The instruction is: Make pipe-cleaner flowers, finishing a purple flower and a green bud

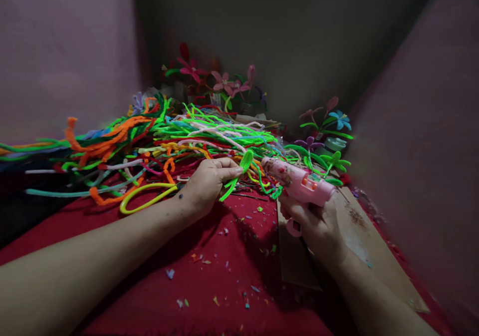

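Between the thumb and fingers of my left hand (pixel 209 183) is a small green pipe cleaner leaf (pixel 247 160), its stem trailing down below the fingertips. My right hand (pixel 316 223) is wrapped round the handle of a pink glue gun (pixel 299 180), whose stained nozzle end points left toward the leaf. A gap separates the nozzle from the leaf. Just behind both hands spreads a heap of pipe cleaners (pixel 224 131), mostly bright green, with pink, orange and yellow ones mixed in. A yellow loop (pixel 129 206), perhaps a tool handle, lies beside my left wrist.
Under my right arm lies a cardboard sheet (pixel 359 221) with stains on it. Small scraps (pixel 224 231) dot the red cloth (pixel 149 286). Pink pipe cleaner flowers (pixel 222 82) stand at the back, and a blue flower (pixel 340 120) is at the right. Walls close in behind.
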A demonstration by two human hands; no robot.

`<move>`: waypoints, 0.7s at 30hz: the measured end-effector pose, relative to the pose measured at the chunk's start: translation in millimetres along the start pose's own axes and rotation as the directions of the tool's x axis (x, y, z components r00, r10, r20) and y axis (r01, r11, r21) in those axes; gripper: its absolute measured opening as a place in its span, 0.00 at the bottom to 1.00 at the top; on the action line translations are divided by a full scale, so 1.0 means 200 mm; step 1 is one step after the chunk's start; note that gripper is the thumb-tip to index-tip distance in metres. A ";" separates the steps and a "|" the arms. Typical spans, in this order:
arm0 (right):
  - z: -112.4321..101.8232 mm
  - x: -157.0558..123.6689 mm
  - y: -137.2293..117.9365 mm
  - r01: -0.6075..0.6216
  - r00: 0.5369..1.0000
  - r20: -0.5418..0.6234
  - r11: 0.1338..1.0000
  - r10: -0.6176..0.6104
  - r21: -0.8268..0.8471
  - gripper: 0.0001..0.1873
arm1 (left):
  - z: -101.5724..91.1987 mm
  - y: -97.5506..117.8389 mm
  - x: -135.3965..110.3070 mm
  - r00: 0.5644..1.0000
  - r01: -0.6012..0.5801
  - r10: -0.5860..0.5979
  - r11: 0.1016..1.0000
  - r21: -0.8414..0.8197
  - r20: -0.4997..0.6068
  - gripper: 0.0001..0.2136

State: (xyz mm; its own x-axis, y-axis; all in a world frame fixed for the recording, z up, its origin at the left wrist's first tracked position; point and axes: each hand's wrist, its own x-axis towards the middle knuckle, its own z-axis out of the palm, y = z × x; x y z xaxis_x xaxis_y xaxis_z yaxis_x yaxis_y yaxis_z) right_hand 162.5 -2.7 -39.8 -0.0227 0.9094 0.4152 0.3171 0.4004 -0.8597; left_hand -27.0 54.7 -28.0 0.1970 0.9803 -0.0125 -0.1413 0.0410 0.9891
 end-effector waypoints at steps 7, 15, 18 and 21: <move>-0.01 0.00 -0.01 -0.030 0.999 0.018 0.999 0.029 0.018 0.11 | 0.00 0.00 0.00 1.000 0.006 -0.005 1.000 -0.011 0.015 0.08; 0.00 0.00 -0.02 -0.027 0.999 0.031 0.999 0.026 0.033 0.13 | 0.00 -0.01 0.00 1.000 0.002 -0.003 1.000 0.020 0.023 0.09; -0.01 0.00 -0.02 -0.014 0.999 0.032 1.000 0.013 0.014 0.14 | 0.00 -0.01 0.00 1.000 0.002 -0.003 1.000 0.022 0.025 0.09; -0.01 0.00 -0.02 -0.020 1.000 0.000 1.000 0.020 0.012 0.11 | 0.00 -0.01 0.01 1.000 0.000 -0.001 1.000 0.031 0.025 0.09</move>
State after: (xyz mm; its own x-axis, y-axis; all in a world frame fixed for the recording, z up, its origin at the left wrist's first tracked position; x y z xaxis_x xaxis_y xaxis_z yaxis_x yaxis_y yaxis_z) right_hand 163.3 -3.5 -36.3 -0.0163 0.9174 0.3976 0.3060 0.3832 -0.8715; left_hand -27.1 55.8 -30.4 0.2212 0.9752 -0.0100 -0.1114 0.0354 0.9931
